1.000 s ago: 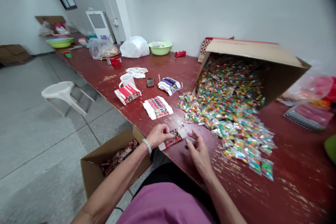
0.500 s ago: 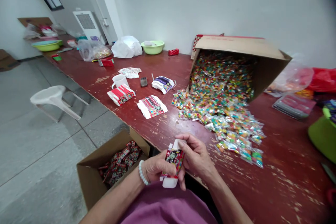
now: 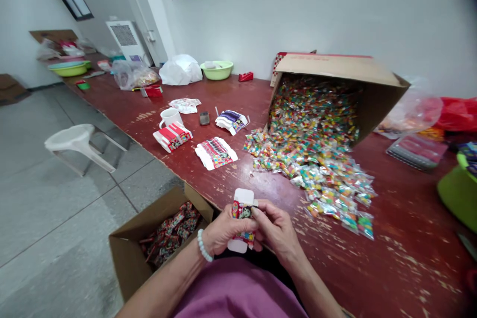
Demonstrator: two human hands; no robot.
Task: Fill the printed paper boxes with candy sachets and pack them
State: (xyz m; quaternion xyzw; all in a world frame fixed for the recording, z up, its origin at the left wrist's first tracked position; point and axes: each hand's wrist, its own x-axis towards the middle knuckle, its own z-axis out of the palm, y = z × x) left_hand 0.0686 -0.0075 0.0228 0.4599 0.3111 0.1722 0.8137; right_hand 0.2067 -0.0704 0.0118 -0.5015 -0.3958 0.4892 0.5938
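Observation:
A small printed candy box point(image 3: 243, 210) with white end flaps is held upright between both hands at the table's front edge. My left hand point(image 3: 223, 231), with a beaded bracelet at the wrist, wraps it from the left, thumb across its front. My right hand point(image 3: 275, 226) pinches its right side near the top. Both white flaps, top and bottom, stick out open. Beyond the hands lies a stack of flat printed cartons point(image 3: 216, 153). To the right, small clear candy packets point(image 3: 328, 194) spill from a tipped cardboard box point(image 3: 380, 104).
At lower left an open cardboard box point(image 3: 126, 258) holds many filled small boxes. Red-striped cartons point(image 3: 173, 136), a white mug point(image 3: 171, 117), a dark phone-like device point(image 3: 204, 118) and purple cartons point(image 3: 231, 121) lie on the table. A white stool point(image 3: 74, 136) stands on the floor.
The candy box has been raised slightly and turned more upright, its top flap now standing free. My right fingers have shifted from the top flap down to the box's right side.

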